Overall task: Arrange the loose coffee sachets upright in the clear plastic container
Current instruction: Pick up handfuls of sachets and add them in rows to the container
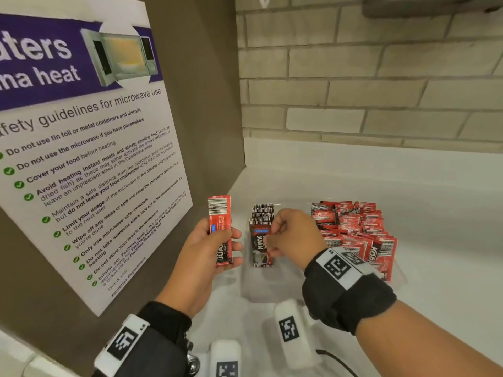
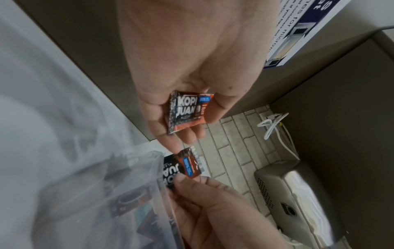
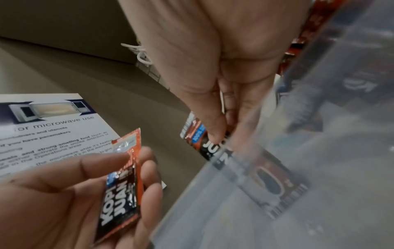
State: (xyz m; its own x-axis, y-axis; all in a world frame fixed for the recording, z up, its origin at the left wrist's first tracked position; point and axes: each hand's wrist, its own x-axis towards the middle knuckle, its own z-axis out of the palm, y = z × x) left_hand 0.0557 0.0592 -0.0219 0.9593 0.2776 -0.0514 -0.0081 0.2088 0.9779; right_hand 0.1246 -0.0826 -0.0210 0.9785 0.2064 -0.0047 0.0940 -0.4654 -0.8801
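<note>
coffee sachets: one red-and-black sachet (image 1: 221, 230) upright in the left hand (image 1: 207, 257), thumb across its front and fingers curled behind, barcode end up, held clear of the counter and just left of the container. same sachet (image 3: 122, 187) seen from the right wrist, "kopi juan" printed along its dark lower half, thumb pressing near the blue patch.

second sachet (image 1: 261, 246) pinched near its top between thumb and fingers of the right hand (image 1: 294, 238), standing upright against the left end wall of the clear plastic container (image 1: 272, 291), lower part behind the clear wall, coffee-cup picture at the bottom. in the right wrist view, thumb tip on the black "juan" lettering of this sachet (image 3: 197, 139), bottom edge blurred through the plastic. behind it in the head view, a short row of upright sachets (image 1: 262, 212), barcode ends up, packed close together at the far left end of the container.

loose pile of red sachets (image 1: 353, 227) heaped at the right end, lying at mixed angles, some overlapping, a few leaning against the near right wall. whether the pile sits fully inside the container: cannot tell.

white counter (image 1: 408, 186) under everything; brick-pattern wall (image 1: 353, 77) behind; microwave safety poster (image 1: 81, 159) on the brown side panel to the left. black wrist bands with white marker tags on both forearms. metal dispenser (image 2: 298, 198) and white cable (image 2: 270, 126) visible in the left wrist view.
</note>
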